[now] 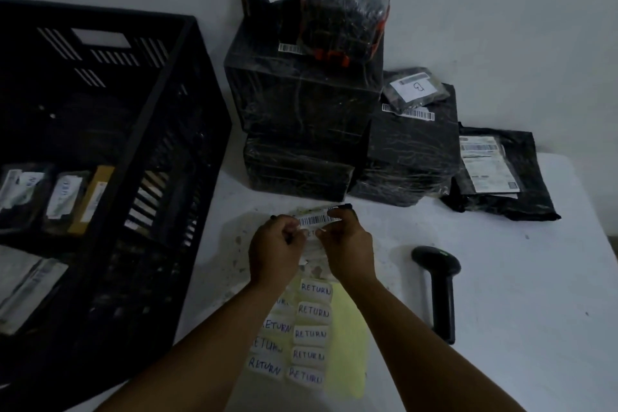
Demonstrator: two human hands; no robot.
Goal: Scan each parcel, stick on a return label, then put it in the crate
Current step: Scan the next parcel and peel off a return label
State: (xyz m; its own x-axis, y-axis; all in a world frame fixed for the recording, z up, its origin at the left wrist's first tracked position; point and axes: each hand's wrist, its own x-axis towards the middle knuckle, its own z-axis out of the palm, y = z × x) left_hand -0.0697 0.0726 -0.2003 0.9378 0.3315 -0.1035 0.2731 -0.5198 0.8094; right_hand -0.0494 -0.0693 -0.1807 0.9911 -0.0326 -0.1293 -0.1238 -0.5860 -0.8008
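Observation:
A small pale parcel [319,219] with a barcode strip lies on the white table [518,278] in front of me. Both hands are over it. My left hand [276,249] and my right hand [347,244] pinch a white return label [312,233] between their fingertips, just below the barcode. A yellow sheet [346,328] carrying several handwritten RETURN labels lies under my forearms. The black barcode scanner [438,281] rests on the table to the right. The black crate [100,150] stands at the left with several labelled parcels inside.
A stack of black wrapped parcels [301,104] stands behind my hands against the wall, with smaller packets on top. A flat black mailer bag [498,174] lies at the right of the stack. The table's right edge is close to the scanner.

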